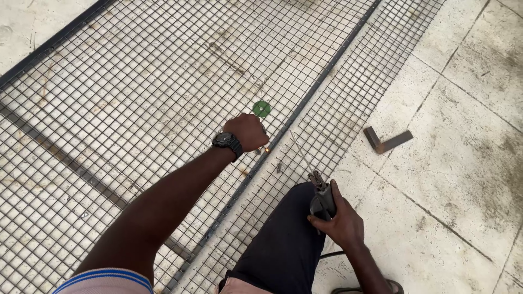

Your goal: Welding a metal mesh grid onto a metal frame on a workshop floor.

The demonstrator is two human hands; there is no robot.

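Head view, looking down at a tiled floor [463, 179] with a large wire mesh panel [136, 98] lying flat on it, framed by dark steel bars

Left hand [248, 132], wristwatch [227, 144] on the wrist, reaches out over the mesh; grip pressed together in a loose fist, knuckles up. What it pinches is hidden under the fingers, but a small green disc [262, 109] shows just past the knuckles, touching or nearly touching the hand; cannot tell if it is held or merely lying on the mesh. Fist sits right beside the diagonal frame bar [305, 103], likely pressing the mesh down against the bar so the two stay in contact

A small orange glowing spot [267, 148] sits on the bar just below the fist, reads as hot metal at a joint

Right hand [336, 220] rests back near the knee, grip wrapped tight round a dark clamp-style holder [321, 198] with a thin rod [302, 153] sticking out toward the bar. Rod tip hangs near the glowing spot but apart from it. Hand held low and braced against the dark trouser leg [283, 245], which would steady the long rod. A cable runs off behind the wrist

A steel angle offcut [387, 140], L-shaped, lies on bare tile to the right, well apart from both hands, out of the working line

Mesh strip right of the bar overlaps the floor edge; the person crouches on it, weight holding it flat
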